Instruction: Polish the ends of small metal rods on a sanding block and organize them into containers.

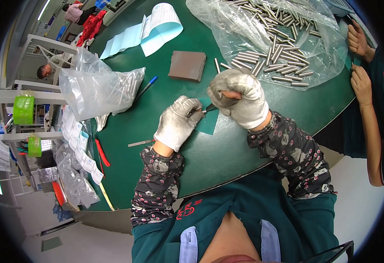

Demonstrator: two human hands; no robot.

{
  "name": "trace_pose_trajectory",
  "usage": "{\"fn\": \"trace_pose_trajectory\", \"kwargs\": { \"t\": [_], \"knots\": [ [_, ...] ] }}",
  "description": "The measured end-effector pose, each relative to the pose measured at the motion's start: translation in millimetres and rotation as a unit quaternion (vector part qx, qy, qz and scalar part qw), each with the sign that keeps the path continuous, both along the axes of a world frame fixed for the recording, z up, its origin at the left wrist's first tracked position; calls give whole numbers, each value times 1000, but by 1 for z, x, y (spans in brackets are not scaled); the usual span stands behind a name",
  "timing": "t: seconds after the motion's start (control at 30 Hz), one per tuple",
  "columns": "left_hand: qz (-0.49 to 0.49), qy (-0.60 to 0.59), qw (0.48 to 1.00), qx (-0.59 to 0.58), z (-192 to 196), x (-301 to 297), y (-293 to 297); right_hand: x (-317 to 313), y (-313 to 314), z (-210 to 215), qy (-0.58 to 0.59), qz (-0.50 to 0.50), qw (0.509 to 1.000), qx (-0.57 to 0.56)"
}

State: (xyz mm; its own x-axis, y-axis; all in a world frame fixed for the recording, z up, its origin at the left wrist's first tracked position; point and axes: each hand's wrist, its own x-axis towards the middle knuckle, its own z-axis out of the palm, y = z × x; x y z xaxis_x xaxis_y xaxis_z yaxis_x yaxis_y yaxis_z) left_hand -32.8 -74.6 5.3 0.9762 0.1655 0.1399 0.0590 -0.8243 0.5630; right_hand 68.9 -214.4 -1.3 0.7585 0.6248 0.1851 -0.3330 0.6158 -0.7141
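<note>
My left hand (179,122), in a soiled white glove, rests closed on the green table with its fingers pinched round a metal pin (204,111); only the pin's end shows. My right hand (242,96), gloved too, is closed round a tool whose dark tip (211,108) points at that end. An orange-brown patch shows between the right fingers; I cannot tell whether it is a handle or a bare fingertip. Below the pin lies a small green sheet (208,124). Just beyond my hands sit a brown block (187,66) and a loose metal pin (217,65).
Many metal pins (288,68) lie on a clear plastic bag (214,13) at the far right. A filled plastic bag (100,87), a blue pen (147,87), red-handled pliers (101,153) and a flat file (141,143) lie leftward. A co-worker's hands (360,83) are at right.
</note>
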Motion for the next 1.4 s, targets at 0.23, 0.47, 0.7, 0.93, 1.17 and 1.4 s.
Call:
{"fn": "trace_pose_trajectory", "kwargs": {
  "t": [0.23,0.47,0.7,0.93,1.17,1.4],
  "knots": [
    [-1,-3,1000,6,-1,0,-1,2,1,11,-239,-26,966,-90],
    [-6,-36,999,-2,-4,0,0,-3,8,13,-273,-82,954,-96],
    [8,9,999,-50,-1,-3,1,9,-3,-1,37,74,995,50],
    [-16,-23,1000,8,0,0,0,-1,-2,2,46,32,998,16],
    [-11,0,1000,-5,0,2,3,-1,2,2,25,15,1000,10],
    [-10,4,1000,-18,0,2,4,-1,6,-6,-26,-22,999,-5]
  ]
}}
